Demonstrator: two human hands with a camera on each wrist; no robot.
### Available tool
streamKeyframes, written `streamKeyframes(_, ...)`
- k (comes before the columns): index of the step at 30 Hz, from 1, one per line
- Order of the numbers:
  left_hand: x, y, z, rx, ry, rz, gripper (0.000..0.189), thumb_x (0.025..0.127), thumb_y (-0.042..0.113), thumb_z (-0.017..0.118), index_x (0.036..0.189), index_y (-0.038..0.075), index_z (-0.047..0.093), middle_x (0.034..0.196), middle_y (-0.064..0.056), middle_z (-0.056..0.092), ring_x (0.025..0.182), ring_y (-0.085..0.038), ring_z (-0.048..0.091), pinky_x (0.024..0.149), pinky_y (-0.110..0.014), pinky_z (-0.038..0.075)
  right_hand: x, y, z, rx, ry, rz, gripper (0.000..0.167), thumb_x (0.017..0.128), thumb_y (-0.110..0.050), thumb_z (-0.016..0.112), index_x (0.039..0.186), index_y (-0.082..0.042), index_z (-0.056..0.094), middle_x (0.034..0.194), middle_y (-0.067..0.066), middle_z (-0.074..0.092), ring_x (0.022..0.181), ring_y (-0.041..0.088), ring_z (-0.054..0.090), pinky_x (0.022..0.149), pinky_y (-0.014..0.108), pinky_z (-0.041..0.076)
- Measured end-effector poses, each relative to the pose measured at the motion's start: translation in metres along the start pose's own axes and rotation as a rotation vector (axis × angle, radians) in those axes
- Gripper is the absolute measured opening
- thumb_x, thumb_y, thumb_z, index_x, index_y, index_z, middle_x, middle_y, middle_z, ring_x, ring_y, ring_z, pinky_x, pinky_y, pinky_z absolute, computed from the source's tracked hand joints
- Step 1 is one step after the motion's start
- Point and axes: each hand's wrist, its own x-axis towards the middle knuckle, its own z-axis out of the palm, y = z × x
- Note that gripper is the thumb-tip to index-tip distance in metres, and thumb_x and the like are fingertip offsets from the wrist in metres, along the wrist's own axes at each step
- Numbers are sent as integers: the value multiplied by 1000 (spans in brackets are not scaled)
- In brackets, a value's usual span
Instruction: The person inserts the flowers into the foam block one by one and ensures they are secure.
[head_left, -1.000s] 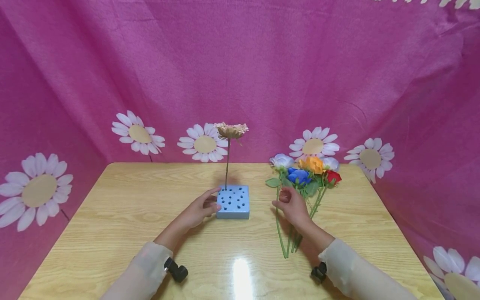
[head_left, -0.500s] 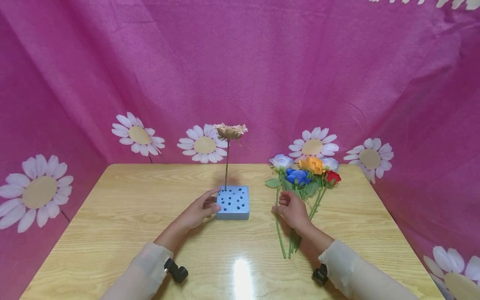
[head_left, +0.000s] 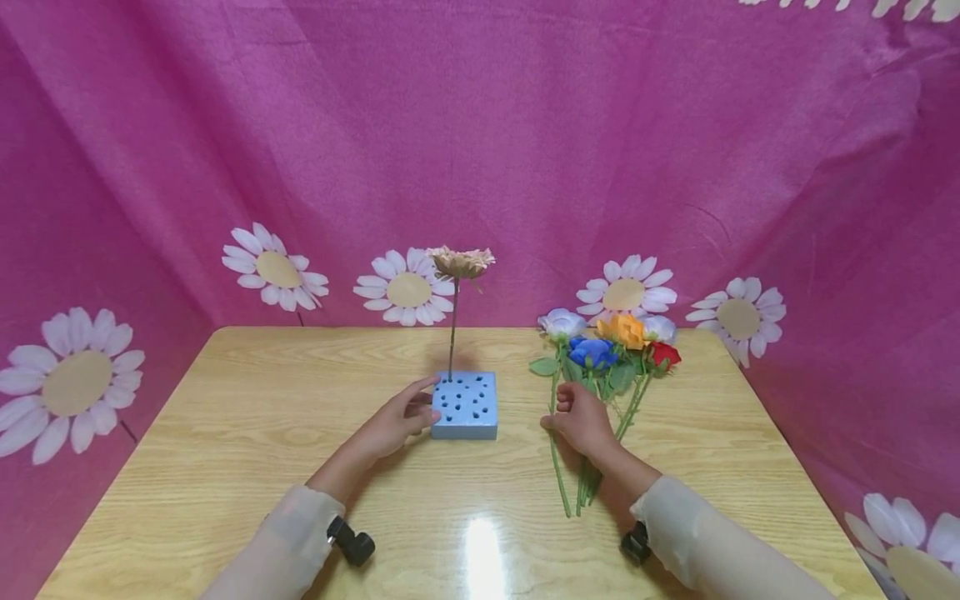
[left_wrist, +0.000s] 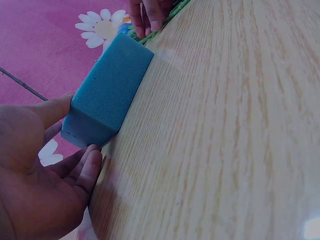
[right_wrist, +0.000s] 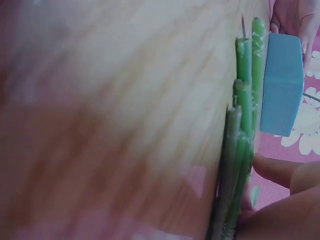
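Note:
A light blue foam block [head_left: 465, 408] with many small holes lies on the table; a beige flower [head_left: 460, 263] stands upright from a hole near its back-left corner. At the block's left side, my left hand [head_left: 393, 423] grips it, with thumb and fingers at its edges in the left wrist view. My right hand [head_left: 588, 423] is over the stems of several artificial flowers, thumb and fingers around the leftmost stem [head_left: 558, 475], which leads to a pale lilac-white rose [head_left: 562, 322]. In the right wrist view the thumb [right_wrist: 272, 167] is right at the green stems [right_wrist: 245, 115].
A blue rose [head_left: 592, 352], an orange one [head_left: 622, 331], a red one [head_left: 663, 356] and a second pale one [head_left: 660, 327] lie at the table's back right. Behind the wooden table [head_left: 300, 367] hangs a magenta cloth [head_left: 480, 150] printed with daisies.
My right hand has shifted slightly down and left, its thumb crossing to the leftmost stem as the fingers close in. My left hand and the foam block stay in place.

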Motion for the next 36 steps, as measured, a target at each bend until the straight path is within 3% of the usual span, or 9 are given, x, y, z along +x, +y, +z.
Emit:
streamKeyframes(8,0,1,-1,-1,-10,10,63,104,22,64,161,25,37,153,-19,46,133,-35,52,100,-46,53,3,-3,0,-77,5,-40,53,79,-2,82,126,10,58,104,15,64,96,28,61,88,44,51)
streamKeyframes(19,0,1,-1,-6,-21,11,64,104,21,64,161,25,36,153,-20,46,132,-34,53,99,-45,54,11,-6,-2,-114,-28,20,55,73,1,75,124,7,57,109,13,62,95,25,59,82,39,52)
streamKeyframes(25,0,1,-2,-5,-20,10,64,104,21,64,161,25,36,153,-20,46,132,-34,53,99,-45,53,10,-10,-5,-30,-55,76,59,72,0,75,127,6,55,109,12,62,96,25,58,76,33,52)
streamKeyframes(31,0,1,-1,-6,-19,14,63,104,20,63,161,24,36,153,-21,46,132,-35,53,100,-45,53,10,-15,-10,84,-69,76,53,76,1,67,126,13,53,93,8,59,79,18,55,64,26,48)
streamKeyframes(36,0,1,-1,-6,-12,6,63,104,19,63,161,25,36,152,-20,47,132,-34,53,99,-44,53,11,-18,-12,133,-103,91,57,82,1,67,133,18,50,102,16,65,86,20,60,67,27,52)
